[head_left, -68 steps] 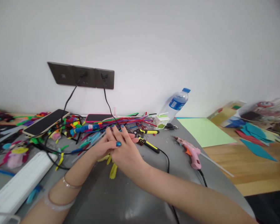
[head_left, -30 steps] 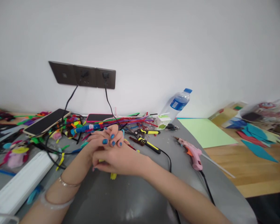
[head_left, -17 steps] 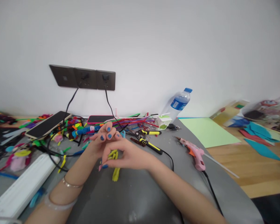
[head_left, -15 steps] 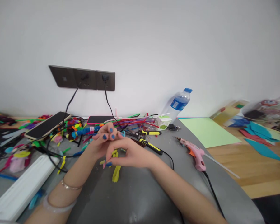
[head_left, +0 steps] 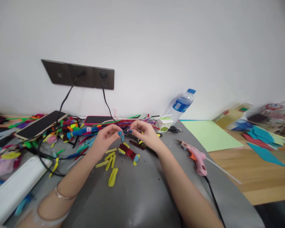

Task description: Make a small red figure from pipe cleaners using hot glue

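Left hand (head_left: 106, 137) and right hand (head_left: 146, 134) are now facing each other with a narrow gap between them; half a second ago they were overlapping. Their parting is exposing the red figure (head_left: 128, 152), which is lying on the counter (head_left: 142, 199) just in front of the hands and is carrying yellow and light-blue parts at its ends. The left grip is pinching a small light-blue piece (head_left: 122, 138) between thumb and finger. The right grip is bringing thumb and finger close together; whether it is holding anything cannot be told. Several yellow strips (head_left: 113, 161) are lying left of the figure, with a wider yellow piece (head_left: 112, 177) resting nearer the wearer. A pink glue gun (head_left: 196, 155) is lying well to the right.
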Available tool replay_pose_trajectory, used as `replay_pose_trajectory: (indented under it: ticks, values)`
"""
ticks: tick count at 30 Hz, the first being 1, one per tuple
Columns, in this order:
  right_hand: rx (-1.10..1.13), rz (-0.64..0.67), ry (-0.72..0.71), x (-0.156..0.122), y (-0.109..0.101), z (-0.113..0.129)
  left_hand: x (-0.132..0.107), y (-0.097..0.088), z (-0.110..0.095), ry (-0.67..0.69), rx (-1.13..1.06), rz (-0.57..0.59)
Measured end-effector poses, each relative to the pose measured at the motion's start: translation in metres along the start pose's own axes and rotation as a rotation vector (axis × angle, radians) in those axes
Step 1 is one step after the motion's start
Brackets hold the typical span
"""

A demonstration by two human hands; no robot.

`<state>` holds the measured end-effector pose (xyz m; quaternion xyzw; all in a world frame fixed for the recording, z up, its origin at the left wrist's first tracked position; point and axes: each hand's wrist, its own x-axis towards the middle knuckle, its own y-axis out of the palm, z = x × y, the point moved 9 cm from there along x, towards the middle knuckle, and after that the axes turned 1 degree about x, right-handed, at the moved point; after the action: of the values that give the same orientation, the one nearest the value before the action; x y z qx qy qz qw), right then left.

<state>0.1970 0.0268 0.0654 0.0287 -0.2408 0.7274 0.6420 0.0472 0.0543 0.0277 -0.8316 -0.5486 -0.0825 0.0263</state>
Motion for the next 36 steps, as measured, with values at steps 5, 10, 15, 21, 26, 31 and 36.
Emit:
replay_pose_trajectory:
  ticks: [5,10,15,21,26,31,36]
  values:
    - [-0.082,0.116,-0.023,-0.004,0.015,0.007,-0.002,0.014,0.004,-0.022,0.138,0.103]
    - [-0.084,0.151,-0.004,-0.005,0.018,0.007,-0.002,0.017,0.004,-0.024,0.211,0.122]
    - [-0.161,-0.164,0.067,0.000,-0.030,-0.010,-0.001,0.010,0.002,-0.015,0.225,0.083]
    - [-0.008,-0.271,0.176,-0.001,-0.051,-0.032,0.001,0.006,0.002,-0.011,0.200,0.063]
    - [0.011,0.045,0.099,0.000,0.004,-0.018,0.000,0.012,0.006,-0.026,0.200,0.102]
    - [-0.004,0.108,0.101,-0.002,0.020,-0.013,0.001,0.014,0.008,0.015,0.190,0.117]
    - [-0.014,0.109,0.100,-0.001,0.018,-0.012,0.001,0.010,0.004,0.060,0.260,0.089]
